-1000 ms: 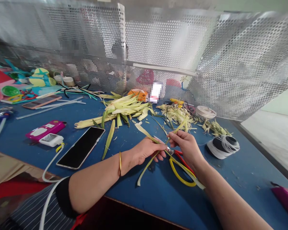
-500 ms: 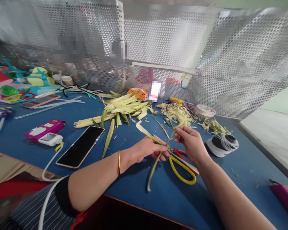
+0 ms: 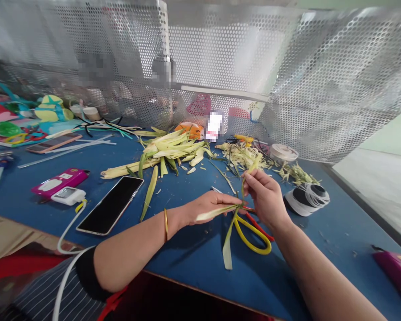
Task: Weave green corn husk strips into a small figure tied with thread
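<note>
Crossing pale husk strips above the scissors

One end dangled nearest; another, pointing away half a second before, now lay over the left hand, whose fingertips pinched the crossing. The right hand pinched a strip upright, suggesting another turn made. Beyond sat the husk pile.

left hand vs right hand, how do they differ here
The left hand points sideways with a pale strip across it; the right hand pinches an upright strip. The left hand has a gold bangle near its wrist, the right hand none. Both are gloveless.
</note>
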The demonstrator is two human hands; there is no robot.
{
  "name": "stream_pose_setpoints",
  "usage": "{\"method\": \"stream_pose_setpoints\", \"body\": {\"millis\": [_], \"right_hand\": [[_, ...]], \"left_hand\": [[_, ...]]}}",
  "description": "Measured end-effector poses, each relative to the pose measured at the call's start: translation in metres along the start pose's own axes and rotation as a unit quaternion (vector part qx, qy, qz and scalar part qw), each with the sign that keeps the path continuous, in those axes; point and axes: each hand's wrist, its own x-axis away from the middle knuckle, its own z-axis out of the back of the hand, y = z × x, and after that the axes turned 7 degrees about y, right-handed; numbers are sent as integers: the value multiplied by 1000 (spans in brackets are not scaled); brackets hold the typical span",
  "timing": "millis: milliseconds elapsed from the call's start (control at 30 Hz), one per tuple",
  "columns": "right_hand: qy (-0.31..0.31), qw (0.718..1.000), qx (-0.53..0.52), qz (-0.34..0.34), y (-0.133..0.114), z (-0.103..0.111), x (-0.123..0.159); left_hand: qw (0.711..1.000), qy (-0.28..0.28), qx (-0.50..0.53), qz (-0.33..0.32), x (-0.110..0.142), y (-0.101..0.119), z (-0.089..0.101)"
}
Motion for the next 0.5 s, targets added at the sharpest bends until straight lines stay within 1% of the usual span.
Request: {"method": "stream_pose_setpoints", "body": {"millis": [33,167,200,300,367,400,433,467,500], "right_hand": [[0,1000,-2,2,-1,0,1],[16,1000,5,-4,-2,-2,2],[28,1000,6,-8,-2,-3,2],[60,998,2,-27,-1,-5,2],[67,997,8,-40,1,-4,1],[68,996,19,-48,2,-3,0],[75,995,33,-55,4,-1,-2],[95,993,49,-55,5,2,-4],[131,988,70,-41,6,5,-6]], "left_hand": [[1000,7,1,-4,0,0,-2],[1000,-2,20,14,2,4,-9],[1000,10,24,14,3,6,-10],[995,98,26,19,2,7,-10],[986,162,31,32,0,5,-8],[981,184,36,43,-1,4,-5],[978,197,44,57,-2,3,-3],[975,201,58,72,-2,2,-1],[973,199,73,90,-3,2,2]]}}
